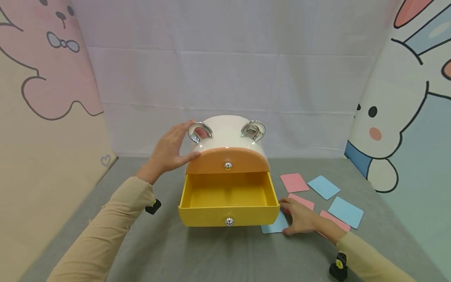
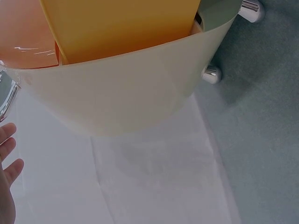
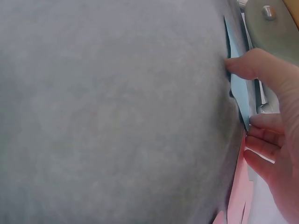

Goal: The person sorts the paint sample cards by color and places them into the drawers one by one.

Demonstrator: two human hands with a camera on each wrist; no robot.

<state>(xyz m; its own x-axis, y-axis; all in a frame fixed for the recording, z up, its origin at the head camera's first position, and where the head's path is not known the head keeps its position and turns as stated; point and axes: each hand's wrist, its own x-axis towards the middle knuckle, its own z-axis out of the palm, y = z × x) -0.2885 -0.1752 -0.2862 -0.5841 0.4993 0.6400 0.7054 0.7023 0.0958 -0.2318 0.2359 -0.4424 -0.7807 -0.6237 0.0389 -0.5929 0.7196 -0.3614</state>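
Beside the drawer box (image 1: 227, 135), front right, a blue card (image 1: 274, 226) is edge-pinched by the right hand (image 1: 302, 217); judged light, slick, flexible, best gripped by opposite edges. Left hand (image 1: 172, 149), fingers extended, is held at the drawer box's left. Grey table (image 1: 169, 254) beneath; white cloth (image 1: 225, 82) is hung behind.

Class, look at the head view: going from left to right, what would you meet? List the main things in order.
Pink cartoon animal → small heart → left hand → yellow drawer → right hand → rightmost blue card → white cartoon rabbit.
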